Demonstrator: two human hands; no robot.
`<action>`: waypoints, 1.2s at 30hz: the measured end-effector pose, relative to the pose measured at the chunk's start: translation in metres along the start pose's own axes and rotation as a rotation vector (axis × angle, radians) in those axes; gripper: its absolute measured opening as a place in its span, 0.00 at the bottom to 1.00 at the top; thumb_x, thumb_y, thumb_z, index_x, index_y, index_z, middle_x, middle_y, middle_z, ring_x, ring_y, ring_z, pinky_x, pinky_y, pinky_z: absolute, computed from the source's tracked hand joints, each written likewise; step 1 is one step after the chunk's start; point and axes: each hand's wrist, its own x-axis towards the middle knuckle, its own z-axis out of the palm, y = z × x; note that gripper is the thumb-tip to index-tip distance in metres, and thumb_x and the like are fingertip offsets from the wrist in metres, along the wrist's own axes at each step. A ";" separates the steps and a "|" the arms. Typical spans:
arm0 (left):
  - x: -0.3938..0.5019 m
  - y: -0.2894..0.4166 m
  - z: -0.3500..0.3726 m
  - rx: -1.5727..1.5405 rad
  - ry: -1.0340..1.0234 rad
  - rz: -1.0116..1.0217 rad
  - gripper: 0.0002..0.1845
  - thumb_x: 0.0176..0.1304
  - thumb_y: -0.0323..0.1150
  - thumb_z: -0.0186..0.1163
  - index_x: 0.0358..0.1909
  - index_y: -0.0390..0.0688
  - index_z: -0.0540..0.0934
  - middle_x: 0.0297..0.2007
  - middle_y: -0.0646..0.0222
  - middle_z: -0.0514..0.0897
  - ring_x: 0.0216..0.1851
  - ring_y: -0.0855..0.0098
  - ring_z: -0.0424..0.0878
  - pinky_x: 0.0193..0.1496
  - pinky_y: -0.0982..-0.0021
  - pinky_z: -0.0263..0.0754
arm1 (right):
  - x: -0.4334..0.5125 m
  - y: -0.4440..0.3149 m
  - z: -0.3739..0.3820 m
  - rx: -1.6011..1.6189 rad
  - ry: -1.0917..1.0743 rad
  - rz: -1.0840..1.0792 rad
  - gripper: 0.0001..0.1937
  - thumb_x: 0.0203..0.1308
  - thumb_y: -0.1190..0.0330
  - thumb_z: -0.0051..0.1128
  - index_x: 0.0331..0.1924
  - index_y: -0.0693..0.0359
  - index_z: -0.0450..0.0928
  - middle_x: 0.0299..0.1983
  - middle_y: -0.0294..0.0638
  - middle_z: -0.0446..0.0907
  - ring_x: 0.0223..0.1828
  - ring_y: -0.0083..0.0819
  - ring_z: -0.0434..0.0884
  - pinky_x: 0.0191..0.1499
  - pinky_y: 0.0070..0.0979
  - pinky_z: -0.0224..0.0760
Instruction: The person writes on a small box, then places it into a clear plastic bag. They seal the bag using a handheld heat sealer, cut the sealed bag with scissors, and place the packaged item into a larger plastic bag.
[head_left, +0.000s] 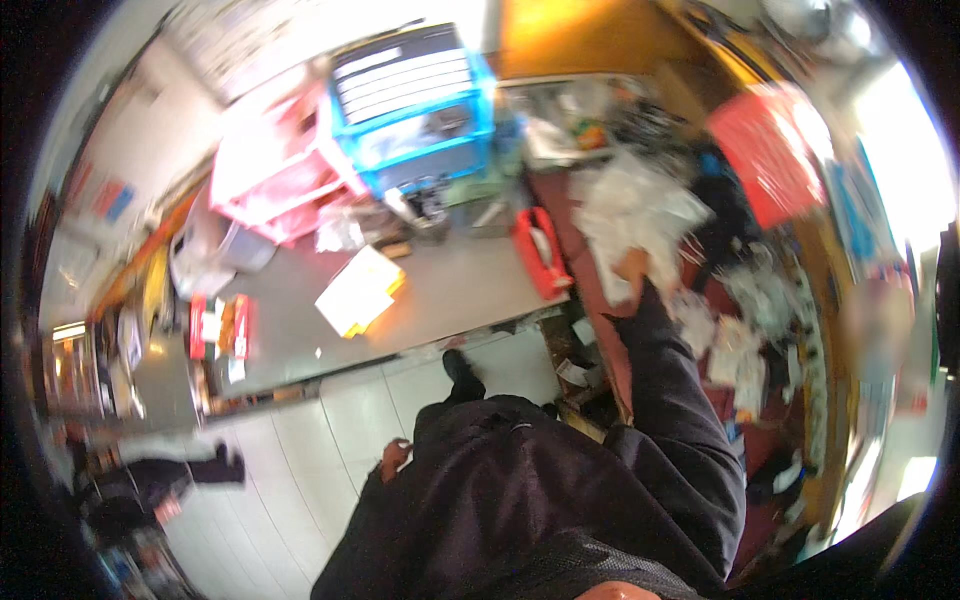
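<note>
My right hand (634, 271) reaches out over a dark red surface and touches a crumpled white plastic bag (630, 206); blur hides whether its fingers grip the bag. Beside that bag, to the left, a red container with a handle opening (541, 253) lies at the end of the grey counter (442, 285). My left hand (396, 457) hangs low beside my dark jacket, above the tiled floor. Something small and pale shows at its fingers, too unclear to name. White and yellow papers (360, 291) rest on the counter's middle.
Blue plastic drawers (420, 161) and a pink plastic rack (281, 180) stand at the counter's back. More clear plastic bags (761, 292) lie to the right, below a red package (772, 154). Another person in dark clothes (142, 487) is at the far left, over the tiled floor (292, 480).
</note>
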 end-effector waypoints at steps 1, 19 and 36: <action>-0.001 -0.010 -0.001 -0.148 0.001 -0.070 0.24 0.59 0.52 0.67 0.50 0.47 0.83 0.48 0.53 0.85 0.52 0.53 0.82 0.58 0.57 0.74 | 0.009 0.006 0.011 -0.047 -0.036 -0.097 0.29 0.50 0.41 0.59 0.34 0.64 0.86 0.41 0.54 0.85 0.47 0.50 0.84 0.54 0.46 0.73; 0.033 0.232 -0.148 0.254 0.127 0.734 0.13 0.63 0.38 0.58 0.44 0.43 0.82 0.43 0.56 0.84 0.47 0.50 0.82 0.47 0.49 0.76 | -0.104 -0.044 -0.194 0.750 0.987 -0.019 0.08 0.64 0.70 0.44 0.36 0.68 0.72 0.36 0.51 0.76 0.38 0.50 0.76 0.43 0.41 0.69; -0.053 0.439 -0.241 -2.021 -1.658 1.282 0.56 0.45 0.79 0.54 0.71 0.53 0.65 0.71 0.52 0.64 0.74 0.43 0.53 0.71 0.31 0.43 | -0.168 -0.114 -0.245 1.702 0.369 0.004 0.22 0.74 0.57 0.44 0.55 0.68 0.77 0.52 0.48 0.81 0.48 0.34 0.82 0.52 0.33 0.78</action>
